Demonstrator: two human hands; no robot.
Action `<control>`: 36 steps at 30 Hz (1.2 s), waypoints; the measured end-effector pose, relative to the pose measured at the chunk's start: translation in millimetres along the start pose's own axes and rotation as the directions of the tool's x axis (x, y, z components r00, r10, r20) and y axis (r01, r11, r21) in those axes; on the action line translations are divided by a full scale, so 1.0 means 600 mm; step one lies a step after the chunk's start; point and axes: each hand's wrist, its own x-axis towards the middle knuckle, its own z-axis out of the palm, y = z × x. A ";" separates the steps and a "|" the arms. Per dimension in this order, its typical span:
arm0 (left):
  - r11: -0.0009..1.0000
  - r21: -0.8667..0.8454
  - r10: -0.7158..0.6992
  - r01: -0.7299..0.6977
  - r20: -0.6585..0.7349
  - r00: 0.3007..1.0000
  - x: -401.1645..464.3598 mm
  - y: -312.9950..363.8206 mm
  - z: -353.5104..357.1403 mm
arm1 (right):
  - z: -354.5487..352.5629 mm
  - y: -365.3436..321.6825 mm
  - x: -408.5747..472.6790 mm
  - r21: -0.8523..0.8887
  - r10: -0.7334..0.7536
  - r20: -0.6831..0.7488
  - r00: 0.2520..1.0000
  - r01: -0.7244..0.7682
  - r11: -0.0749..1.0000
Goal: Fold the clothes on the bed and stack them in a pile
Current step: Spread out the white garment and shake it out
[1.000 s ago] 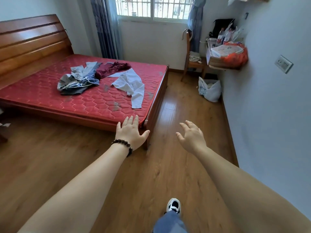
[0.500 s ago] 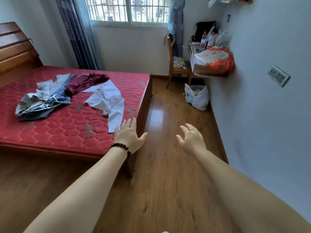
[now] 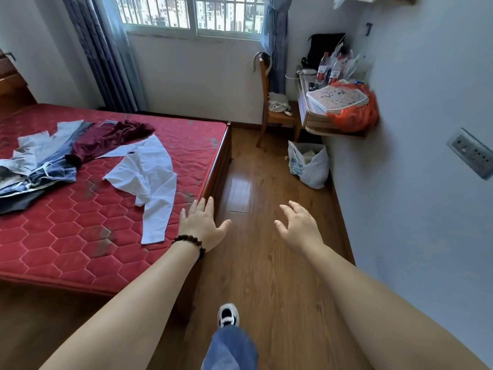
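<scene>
Leftmost, bed [image 3: 80,249] with red quilted mattress, carrying all the clothes unfolded: grey-and-denim heap [image 3: 40,166] at far left, maroon garment [image 3: 106,137] just right of it and touching, white shirt [image 3: 149,177] spread nearest the bed's right edge, one sleeve trailing toward the foot. Three clumps; exact count inside the heap cannot be told. No pile stacked yet. Left hand [image 3: 201,227], bead bracelet [image 3: 190,241] on the wrist, hovers over the bed's near right corner just beside the shirt sleeve; fingers [image 3: 208,206] straight, released, grasping nothing. Right hand [image 3: 300,227] over the wooden floor [image 3: 266,276], well apart from the clothes; fingers loosely spread, released, holding nothing. One shoe [image 3: 227,317] and a denim leg below, between the arms. Further right: one wooden chair [image 3: 274,113] with a pale cloth on its seat, one white plastic bag [image 3: 309,166] on the floor, open, contents unclear. Tabletop [image 3: 314,118] on the wall carries bottles, an orange bag [image 3: 354,113], and a flat patterned item. Wall socket [image 3: 472,153] far right.
</scene>
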 end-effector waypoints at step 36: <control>0.772 -0.124 -0.632 0.623 -0.040 0.774 0.905 -0.278 -0.033 | 0.144 -0.366 1.191 0.072 -0.581 0.264 0.770 0.585 0.808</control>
